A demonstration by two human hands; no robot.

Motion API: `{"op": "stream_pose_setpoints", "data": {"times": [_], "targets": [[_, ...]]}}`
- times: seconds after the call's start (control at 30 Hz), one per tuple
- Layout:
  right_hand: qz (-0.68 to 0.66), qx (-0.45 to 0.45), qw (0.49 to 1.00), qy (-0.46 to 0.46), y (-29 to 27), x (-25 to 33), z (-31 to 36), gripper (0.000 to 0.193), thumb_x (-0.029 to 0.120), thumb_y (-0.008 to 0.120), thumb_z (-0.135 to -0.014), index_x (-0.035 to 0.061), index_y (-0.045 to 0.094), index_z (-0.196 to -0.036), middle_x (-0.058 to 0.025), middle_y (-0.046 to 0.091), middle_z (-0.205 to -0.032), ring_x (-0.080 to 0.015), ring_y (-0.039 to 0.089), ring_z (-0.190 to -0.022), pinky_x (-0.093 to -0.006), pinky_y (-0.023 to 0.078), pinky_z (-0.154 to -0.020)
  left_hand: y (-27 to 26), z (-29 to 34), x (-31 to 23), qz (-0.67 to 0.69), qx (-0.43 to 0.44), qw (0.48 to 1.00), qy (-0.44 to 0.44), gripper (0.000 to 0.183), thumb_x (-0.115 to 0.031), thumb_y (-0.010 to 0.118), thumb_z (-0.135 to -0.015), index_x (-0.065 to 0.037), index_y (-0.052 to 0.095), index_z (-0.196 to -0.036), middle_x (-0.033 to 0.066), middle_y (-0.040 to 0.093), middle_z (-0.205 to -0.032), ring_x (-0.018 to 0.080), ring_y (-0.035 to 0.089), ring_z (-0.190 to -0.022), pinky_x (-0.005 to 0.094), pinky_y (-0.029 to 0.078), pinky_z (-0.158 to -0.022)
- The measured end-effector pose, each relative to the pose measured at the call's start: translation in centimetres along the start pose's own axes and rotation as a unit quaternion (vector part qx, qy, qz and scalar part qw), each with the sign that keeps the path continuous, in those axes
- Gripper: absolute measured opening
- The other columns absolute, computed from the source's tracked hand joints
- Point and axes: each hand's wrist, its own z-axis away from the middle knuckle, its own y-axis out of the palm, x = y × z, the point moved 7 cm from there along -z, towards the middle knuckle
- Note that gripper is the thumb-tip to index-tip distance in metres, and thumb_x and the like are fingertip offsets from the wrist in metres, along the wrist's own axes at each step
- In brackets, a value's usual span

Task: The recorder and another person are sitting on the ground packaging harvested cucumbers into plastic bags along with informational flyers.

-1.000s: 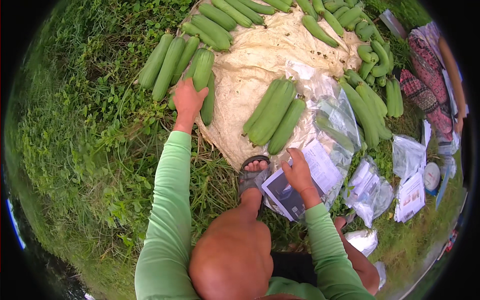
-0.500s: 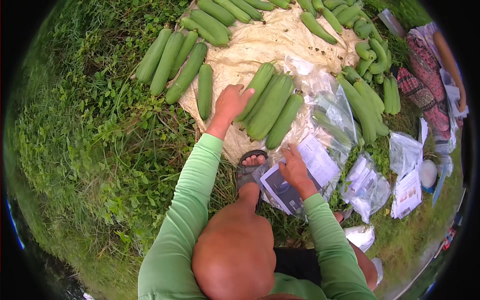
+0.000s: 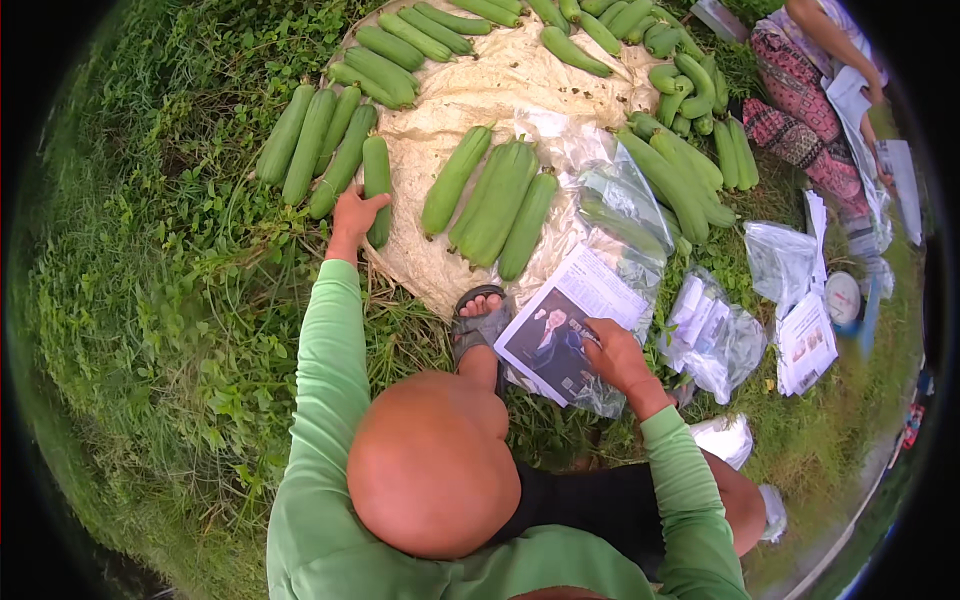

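Note:
At the left edge of the pale cloth, my left hand [image 3: 352,216] is closed around the lower end of a green gourd [image 3: 377,188]. Its thumb lies across the gourd, and some fingers are hidden. Right of it several larger gourds [image 3: 495,203] lie side by side. Below them a printed newspaper sheet [image 3: 603,281] rests on a clear plastic bag [image 3: 640,238]. My right hand [image 3: 617,356], fingers curled, holds the right part of the sheet.
More gourds line the left [image 3: 312,146] and the far side of the cloth [image 3: 455,100]. Others are heaped at right [image 3: 690,180]. Plastic bags [image 3: 708,335] and folded papers [image 3: 806,350] lie on the grass, near a seated person [image 3: 812,80] holding paper. My sandalled foot [image 3: 480,318] stands by the cloth.
My left hand has moved left from the middle gourds to the single gourd at the edge. My right hand's spread fingers have curled, and more of the sheet shows. The view has shifted.

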Motion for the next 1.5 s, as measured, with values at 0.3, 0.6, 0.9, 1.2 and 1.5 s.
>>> {"op": "stream_pose_setpoints", "data": {"times": [0.3,0.6,0.9,1.2,1.5], "targets": [[0.051,-0.039,0.993,0.096,0.6,-8.6,6.1,0.032,0.022,0.071,-0.093,0.005,0.072,-0.12,-0.0236,0.072,-0.119,-0.0435,0.067,-0.111,-0.0502,0.054,-0.098,0.3,11.1,-13.4,0.263,0.144,0.944,0.136,0.062,-0.015,0.081,-0.093,-0.001,0.05,-0.145,0.0096,0.065,-0.134,0.0202,0.063,-0.122,0.0363,0.049,-0.111],[0.08,-0.108,0.987,0.093,-0.7,-5.5,7.3,0.03,0.022,0.074,-0.089,0.0064,0.072,-0.115,-0.0208,0.071,-0.11,-0.0426,0.069,-0.105,-0.0508,0.056,-0.092,10.8,25.6,-33.1,-0.127,0.413,0.836,0.338,0.069,-0.026,0.08,-0.089,-0.005,0.043,-0.143,0.0152,0.067,-0.125,0.0228,0.062,-0.111,0.0389,0.049,-0.1],[0.323,-0.112,0.937,-0.071,9.3,3.7,8.8,0.069,0.036,0.09,-0.075,0.0098,0.06,-0.131,-0.0084,0.057,-0.13,-0.0326,0.055,-0.127,-0.0529,0.048,-0.096,32.5,30.1,-24.4,-0.206,0.352,0.749,0.522,0.066,-0.014,0.081,-0.076,-0.006,0.06,-0.139,0.0224,0.067,-0.129,0.0427,0.063,-0.121,0.0463,0.051,-0.106],[0.318,-0.066,0.945,-0.046,10.4,0.6,10.3,0.022,0.026,0.064,-0.094,0.0151,0.071,-0.112,-0.0086,0.059,-0.121,-0.032,0.055,-0.125,-0.0565,0.047,-0.096,35.2,30.6,-15.2,-0.286,0.377,0.766,0.436,0.065,-0.016,0.086,-0.074,-0.011,0.062,-0.135,0.0177,0.067,-0.13,0.0415,0.062,-0.121,0.0491,0.051,-0.104],[0.281,-0.011,0.959,0.015,10.3,-0.8,10.9,0.017,0.022,0.062,-0.095,0.014,0.074,-0.105,-0.0069,0.063,-0.119,-0.0305,0.059,-0.121,-0.0525,0.049,-0.092,35.7,30.3,-13.8,-0.281,0.407,0.757,0.427,0.07,-0.017,0.088,-0.072,-0.009,0.061,-0.136,0.0196,0.067,-0.132,0.0423,0.062,-0.122,0.0491,0.051,-0.105]]}}
